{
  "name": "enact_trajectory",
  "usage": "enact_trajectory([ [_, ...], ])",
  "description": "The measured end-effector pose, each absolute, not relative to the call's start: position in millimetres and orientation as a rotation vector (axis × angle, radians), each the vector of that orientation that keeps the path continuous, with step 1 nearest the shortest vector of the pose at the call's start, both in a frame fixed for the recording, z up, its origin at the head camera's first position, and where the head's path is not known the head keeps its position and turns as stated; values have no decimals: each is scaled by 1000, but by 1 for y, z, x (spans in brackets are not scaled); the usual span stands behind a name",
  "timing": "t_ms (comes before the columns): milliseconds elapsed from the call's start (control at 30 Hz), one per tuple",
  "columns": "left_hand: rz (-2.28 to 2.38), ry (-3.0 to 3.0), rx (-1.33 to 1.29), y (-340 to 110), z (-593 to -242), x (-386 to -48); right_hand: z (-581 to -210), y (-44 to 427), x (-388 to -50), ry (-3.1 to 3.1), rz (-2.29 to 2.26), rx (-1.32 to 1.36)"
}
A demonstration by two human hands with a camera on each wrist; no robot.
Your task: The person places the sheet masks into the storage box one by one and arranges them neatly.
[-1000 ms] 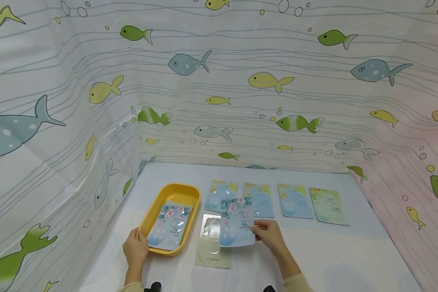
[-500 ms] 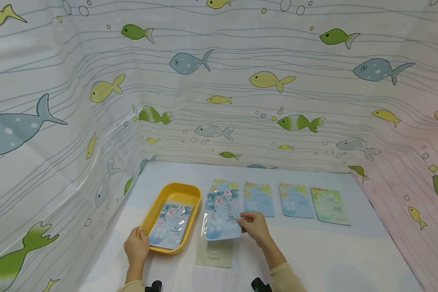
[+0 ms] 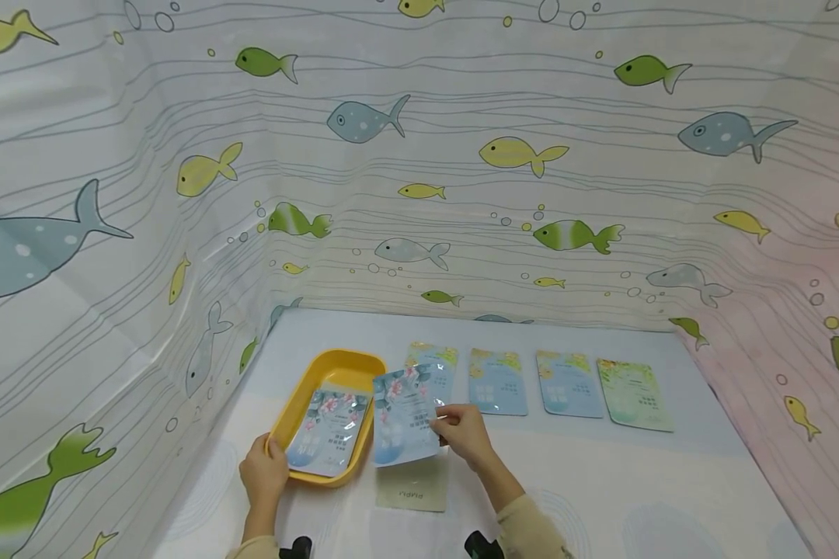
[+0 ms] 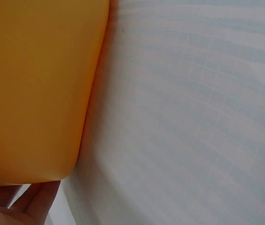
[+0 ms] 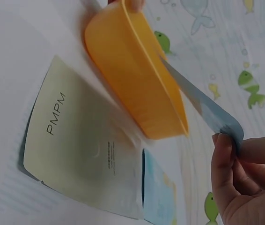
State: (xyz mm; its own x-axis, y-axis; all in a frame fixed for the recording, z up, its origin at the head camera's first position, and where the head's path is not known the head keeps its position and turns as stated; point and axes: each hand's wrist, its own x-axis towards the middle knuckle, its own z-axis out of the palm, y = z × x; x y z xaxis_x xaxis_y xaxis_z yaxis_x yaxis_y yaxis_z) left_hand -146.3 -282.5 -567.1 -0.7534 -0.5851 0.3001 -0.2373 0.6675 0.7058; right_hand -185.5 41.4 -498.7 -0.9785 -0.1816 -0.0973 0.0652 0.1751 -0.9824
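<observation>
My right hand pinches the lower right edge of a blue face mask packet printed with pink flowers. Raised off the table, that packet is just right of a yellow plastic basin, partly above a beige-green packet marked PMPM. In the right wrist view, the held packet appears nearly edge-on, its far end close to the basin's rim. With my left hand I grip the basin's near left rim; fingers show at its wall. Inside the basin lies a matching flowered packet.
Along the back stand out two blue packets with yellow flowers and a green packet, lying flat in a row. Another blue packet lies partly behind the held one. A fish-printed curtain encloses the table.
My right hand has carried the flowered packet leftward, from over the PMPM packet to beside the basin's right rim. The left hand keeps its grip on the basin.
</observation>
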Motion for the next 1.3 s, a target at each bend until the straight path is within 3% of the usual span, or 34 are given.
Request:
enact_trajectory([
  [1300,-877,-2336,598,-282,-569,-146,-520,-49,-187,2184,-1939,-45],
])
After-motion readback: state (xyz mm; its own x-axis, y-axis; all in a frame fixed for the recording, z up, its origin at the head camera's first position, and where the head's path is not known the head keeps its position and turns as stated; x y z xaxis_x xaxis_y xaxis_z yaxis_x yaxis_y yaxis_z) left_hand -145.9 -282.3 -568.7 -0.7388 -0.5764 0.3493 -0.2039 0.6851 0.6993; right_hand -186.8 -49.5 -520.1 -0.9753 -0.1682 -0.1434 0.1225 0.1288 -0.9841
